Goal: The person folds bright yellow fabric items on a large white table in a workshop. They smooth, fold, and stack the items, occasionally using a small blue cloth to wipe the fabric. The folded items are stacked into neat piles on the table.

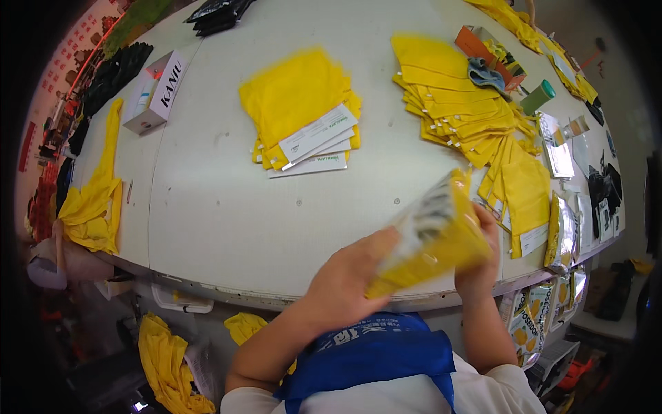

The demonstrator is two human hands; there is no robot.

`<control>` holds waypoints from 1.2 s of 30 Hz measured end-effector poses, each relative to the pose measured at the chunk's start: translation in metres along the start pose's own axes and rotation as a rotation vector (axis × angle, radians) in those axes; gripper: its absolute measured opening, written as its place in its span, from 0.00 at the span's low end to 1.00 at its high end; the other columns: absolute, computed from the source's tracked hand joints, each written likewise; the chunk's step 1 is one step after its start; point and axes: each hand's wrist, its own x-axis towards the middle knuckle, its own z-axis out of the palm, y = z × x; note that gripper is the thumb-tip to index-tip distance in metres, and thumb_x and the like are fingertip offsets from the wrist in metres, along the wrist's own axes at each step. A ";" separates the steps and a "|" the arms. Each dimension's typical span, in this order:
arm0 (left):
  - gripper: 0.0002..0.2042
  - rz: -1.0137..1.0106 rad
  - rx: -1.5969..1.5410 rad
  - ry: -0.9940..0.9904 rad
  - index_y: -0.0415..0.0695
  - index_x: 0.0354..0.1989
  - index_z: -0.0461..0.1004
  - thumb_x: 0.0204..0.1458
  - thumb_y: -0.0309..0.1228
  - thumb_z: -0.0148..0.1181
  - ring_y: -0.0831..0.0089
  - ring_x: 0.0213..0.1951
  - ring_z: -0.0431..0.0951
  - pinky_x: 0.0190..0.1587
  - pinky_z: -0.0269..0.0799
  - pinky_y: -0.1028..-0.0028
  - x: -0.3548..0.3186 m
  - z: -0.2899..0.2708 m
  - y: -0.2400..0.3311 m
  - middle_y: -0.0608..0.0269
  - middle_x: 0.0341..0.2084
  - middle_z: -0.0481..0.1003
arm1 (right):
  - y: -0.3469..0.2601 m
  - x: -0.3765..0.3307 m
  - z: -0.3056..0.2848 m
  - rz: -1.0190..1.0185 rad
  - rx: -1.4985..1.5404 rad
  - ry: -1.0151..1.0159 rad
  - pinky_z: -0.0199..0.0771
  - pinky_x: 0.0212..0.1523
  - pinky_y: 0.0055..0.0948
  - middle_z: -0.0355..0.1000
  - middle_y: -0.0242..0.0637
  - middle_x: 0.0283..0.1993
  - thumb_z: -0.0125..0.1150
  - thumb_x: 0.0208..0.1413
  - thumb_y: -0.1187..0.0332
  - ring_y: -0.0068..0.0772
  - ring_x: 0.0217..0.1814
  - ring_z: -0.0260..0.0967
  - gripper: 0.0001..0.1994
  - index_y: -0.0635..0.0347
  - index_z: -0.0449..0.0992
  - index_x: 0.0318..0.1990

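Note:
Both my hands hold a yellow and white plastic packet (441,238) above the near edge of the table, tilted and blurred by motion. My left hand (355,272) grips its lower left side. My right hand (480,255) is closed on its right side, with some fingers hidden behind it. Beyond lies a stack of folded yellow cloth pieces (296,90) with white printed cards (318,132) on its near end. To the right, a fanned pile of folded yellow pieces (452,103) runs toward me, ending in one with a card by my right hand.
Flat printed packets (562,231) lie at the table's right edge. An orange box (486,55), a blue cloth (488,76) and a green cup (538,96) stand far right. A white box (155,93) and loose yellow cloth (96,200) are left. Black packets (217,15) lie at the back.

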 end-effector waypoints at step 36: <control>0.37 -0.349 -1.127 -0.420 0.45 0.66 0.48 0.51 0.34 0.64 0.63 0.59 0.64 0.58 0.64 0.65 0.050 0.187 -0.026 0.57 0.63 0.56 | 0.010 -0.076 -0.165 -0.052 0.558 0.496 0.61 0.63 0.45 0.62 0.43 0.62 0.57 0.56 0.64 0.44 0.63 0.60 0.27 0.61 0.59 0.62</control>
